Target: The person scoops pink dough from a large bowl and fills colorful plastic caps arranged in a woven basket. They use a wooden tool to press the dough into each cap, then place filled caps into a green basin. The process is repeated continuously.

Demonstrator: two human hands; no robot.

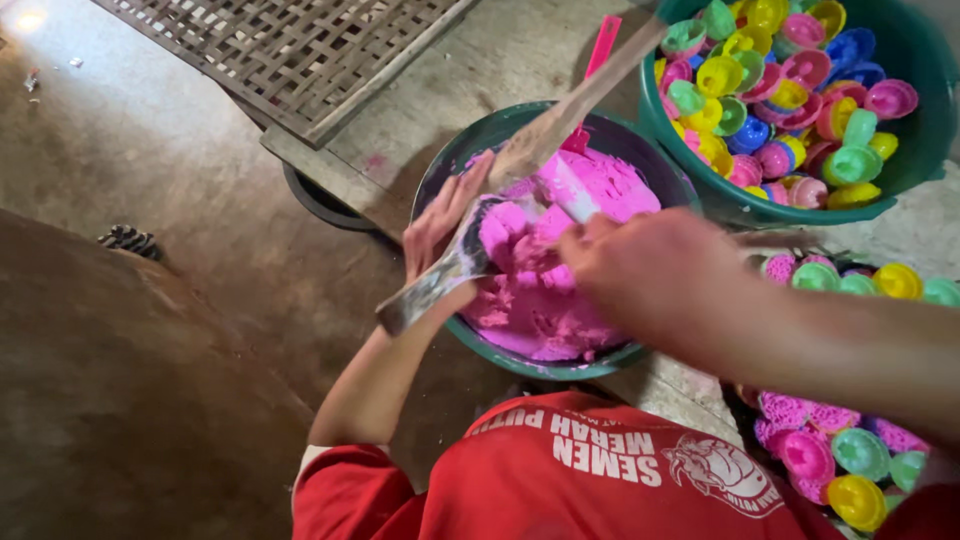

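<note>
Left hand (440, 225): seen from the head view with fingers stretched out, not clenched, laid at the near rim of the bowl (455, 160) and against a paste-smeared stick (425, 285).
Right hand (640, 270): blurred over the bowl's right side; whether it is clenched or loose cannot be told, though a pale scraper (572, 192) is seen just before it.
Paste (540, 290): pink and thick, heaped inside the green bowl on the floor, between both hands.
Long stick (590, 85): slanted up from the bowl toward the tub.
Tub (900, 175): green, filled with coloured moulds (770, 90), just beyond the bowl.
Doing it well: the bowl is probably best kept steadied at its rim, and the paste scraped inward in short strokes so that none is pushed over the edge.
</note>
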